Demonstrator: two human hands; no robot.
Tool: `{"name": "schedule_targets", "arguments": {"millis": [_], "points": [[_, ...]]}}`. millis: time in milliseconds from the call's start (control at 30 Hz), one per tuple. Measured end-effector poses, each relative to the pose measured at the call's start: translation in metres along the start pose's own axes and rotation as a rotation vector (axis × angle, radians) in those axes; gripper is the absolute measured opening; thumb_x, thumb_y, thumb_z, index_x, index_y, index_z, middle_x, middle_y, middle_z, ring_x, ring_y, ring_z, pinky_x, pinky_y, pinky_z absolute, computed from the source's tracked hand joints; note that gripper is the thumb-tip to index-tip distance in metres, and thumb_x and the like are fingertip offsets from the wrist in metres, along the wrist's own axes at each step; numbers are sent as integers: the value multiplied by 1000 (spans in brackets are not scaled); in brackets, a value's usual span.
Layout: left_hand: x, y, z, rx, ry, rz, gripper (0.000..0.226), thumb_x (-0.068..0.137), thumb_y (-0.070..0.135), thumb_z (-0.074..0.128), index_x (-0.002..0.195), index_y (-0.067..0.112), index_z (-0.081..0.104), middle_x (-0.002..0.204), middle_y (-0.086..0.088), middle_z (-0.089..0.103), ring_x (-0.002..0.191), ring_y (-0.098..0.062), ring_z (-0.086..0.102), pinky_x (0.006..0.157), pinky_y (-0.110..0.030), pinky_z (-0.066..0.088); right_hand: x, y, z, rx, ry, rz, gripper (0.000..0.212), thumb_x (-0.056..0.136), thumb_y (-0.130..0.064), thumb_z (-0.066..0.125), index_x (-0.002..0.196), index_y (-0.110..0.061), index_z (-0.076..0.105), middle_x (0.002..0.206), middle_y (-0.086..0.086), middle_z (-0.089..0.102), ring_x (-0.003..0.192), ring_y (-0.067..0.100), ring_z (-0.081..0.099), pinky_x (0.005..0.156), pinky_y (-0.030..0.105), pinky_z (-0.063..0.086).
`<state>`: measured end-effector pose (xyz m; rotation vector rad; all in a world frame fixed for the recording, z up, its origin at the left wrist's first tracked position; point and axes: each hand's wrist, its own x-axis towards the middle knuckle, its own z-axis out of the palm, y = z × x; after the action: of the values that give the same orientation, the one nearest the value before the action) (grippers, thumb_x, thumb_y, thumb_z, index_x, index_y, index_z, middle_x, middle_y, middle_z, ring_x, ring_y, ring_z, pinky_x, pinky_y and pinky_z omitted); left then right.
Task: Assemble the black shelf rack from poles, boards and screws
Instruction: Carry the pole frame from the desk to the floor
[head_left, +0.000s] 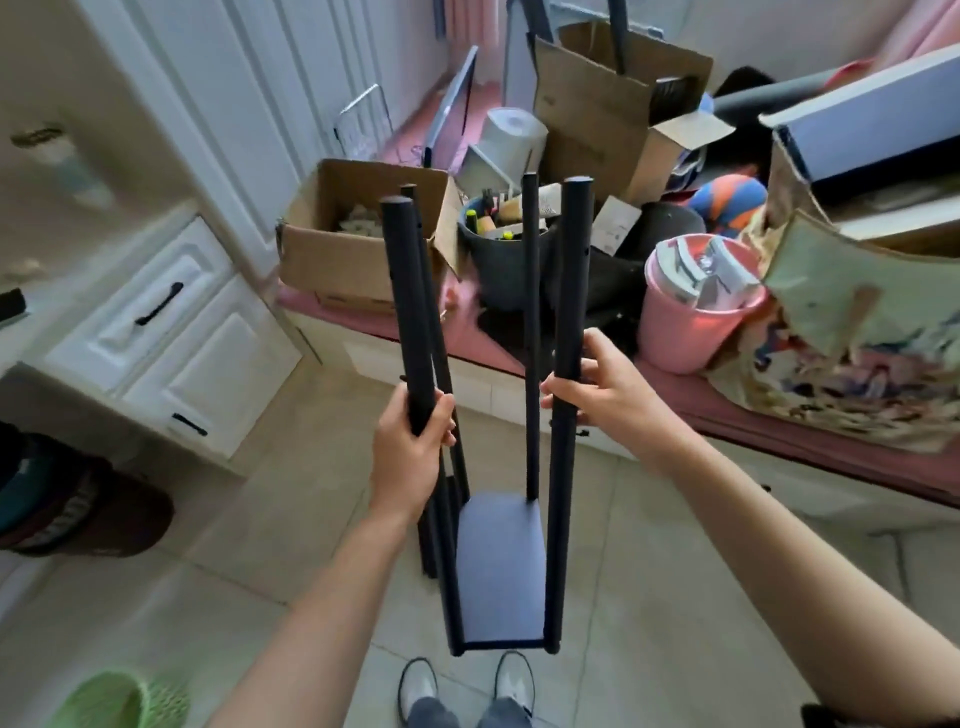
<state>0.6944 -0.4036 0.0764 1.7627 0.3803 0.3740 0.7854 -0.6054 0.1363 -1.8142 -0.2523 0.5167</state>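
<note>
The partly built rack stands on the tiled floor just beyond the person's shoes (467, 686), with one board (498, 566) fixed low between four upright poles. The left hand (410, 447) is wrapped round the near-left pole (410, 312), above the board, and the right hand (597, 389) pinches the near-right pole (571, 291) with fingers and thumb, also above the board. The likely trouble is splay: the pole tops already lean apart above the board, and with only that one board tying them, a pull from either hand could rack the frame or strain the lower joints. A tilt away from the board could also knock a pole top against the dark bucket (498, 260) or the pink bucket (696, 312) on the ledge behind. No screws are discernible at the board's corners, so I cannot tell how tight those joints are. Spare boards and loose screws are not in view, and the far-left pole (415, 218) is mostly hidden behind the near one.
</note>
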Motion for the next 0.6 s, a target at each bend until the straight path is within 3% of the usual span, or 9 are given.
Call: {"name": "schedule_targets", "arguments": {"millis": [167,300,433,600], "points": [[1,-37,51,84,-239,-183,7,95,11,67,91,16,62,83,-4,70,81,-18,70,83,-38,57,-8,71,-33,-59,81,122,22,93,-13,65,106,-23,50,99,12,67,89,17,71,70,23,51],[3,-70,84,217,-420,-261,6,93,15,70,95,15,64,87,0,70,87,-13,67,81,-27,55,-17,125,-48,-107,144,243,24,93,-19,64,98,-38,50,102,0,67,96,16,67,81,33,55],[8,-106,112,248,-583,-305,24,91,5,69,108,20,61,99,4,70,96,-3,66,79,-14,52,-21,176,-54,-78,221,355,26,93,-9,62,102,-30,51,106,-2,68,94,8,65,74,24,49],[11,-157,150,273,-675,-331,39,89,-5,67,99,31,57,99,5,69,98,-7,67,81,-19,53,-21,238,-48,-53,338,470,29,91,1,60,107,-21,53,105,0,68,104,12,63,87,33,54]]}}
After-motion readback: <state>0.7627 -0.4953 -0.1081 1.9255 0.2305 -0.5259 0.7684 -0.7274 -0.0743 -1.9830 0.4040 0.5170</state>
